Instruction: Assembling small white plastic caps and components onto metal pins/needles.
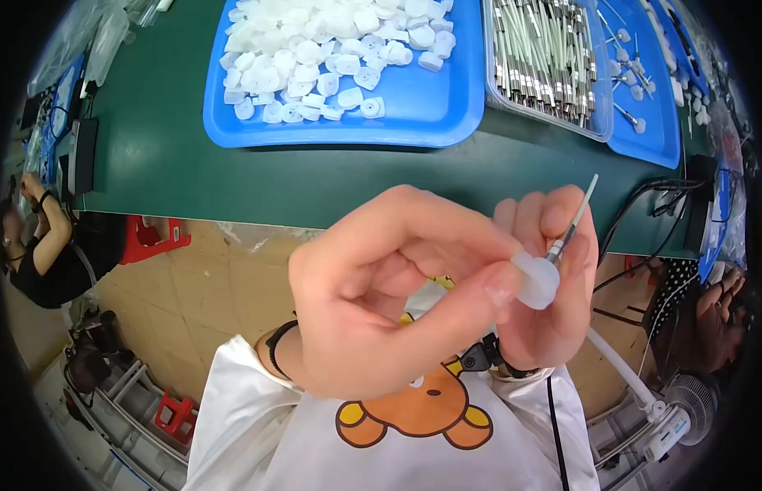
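My left hand [381, 286] is closed, its thumb and forefinger pinching a translucent white plastic cap [538, 282] with a rounded end. Beside it, my right hand [553, 331] grips a thin rod [572, 219] with a pale tip and a dark and metal lower section. The rod slants up to the right, its metal end at the upper edge of the cap. Whether that end sits inside the cap, I cannot tell. Both hands are raised in front of my shirt, near the table's front edge.
A blue tray [430, 119] heaped with similar white caps lies on the green table [160, 139]. To its right stand a clear bin [553, 123] full of rods and another blue tray [663, 135] with capped rods. Cables [655, 192] hang at right. People sit at both sides; a fan [690, 405] stands lower right.
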A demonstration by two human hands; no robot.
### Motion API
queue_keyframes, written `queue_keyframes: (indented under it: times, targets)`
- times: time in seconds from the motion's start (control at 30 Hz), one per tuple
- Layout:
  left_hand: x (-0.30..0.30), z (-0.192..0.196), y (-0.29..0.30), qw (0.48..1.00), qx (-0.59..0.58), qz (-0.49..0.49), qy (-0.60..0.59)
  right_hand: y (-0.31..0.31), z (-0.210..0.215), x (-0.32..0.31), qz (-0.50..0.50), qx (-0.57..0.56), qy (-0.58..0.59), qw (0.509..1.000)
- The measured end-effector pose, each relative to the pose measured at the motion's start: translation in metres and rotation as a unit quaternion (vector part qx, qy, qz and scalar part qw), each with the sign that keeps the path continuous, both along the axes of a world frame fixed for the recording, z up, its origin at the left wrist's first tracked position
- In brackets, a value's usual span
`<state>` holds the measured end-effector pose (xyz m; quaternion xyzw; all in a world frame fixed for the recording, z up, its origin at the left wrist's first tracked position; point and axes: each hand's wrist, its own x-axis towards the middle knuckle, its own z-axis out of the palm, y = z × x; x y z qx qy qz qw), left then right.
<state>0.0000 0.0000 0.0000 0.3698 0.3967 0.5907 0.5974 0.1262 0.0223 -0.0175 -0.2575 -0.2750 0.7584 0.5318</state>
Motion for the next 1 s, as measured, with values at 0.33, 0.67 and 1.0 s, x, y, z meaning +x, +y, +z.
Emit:
queue_keyframes:
  times: [0.33, 0.67, 1.0]
  targets:
    - [0.003, -0.001, 0.003, 0.989, -0.049, -0.012, -0.14, 0.0, -0.003, -0.003, -0.01, -0.027, 0.04, 0.999]
    - [-0.001, -0.008, 0.005, 0.999, 0.011, -0.012, -0.033, -0.001, 0.001, -0.003, -0.022, 0.03, 0.0, 0.999]
    - [-0.003, -0.018, 0.002, 0.994, 0.087, 0.011, 0.068, -0.001, -0.003, -0.007, -0.094, 0.188, -0.226, 0.951]
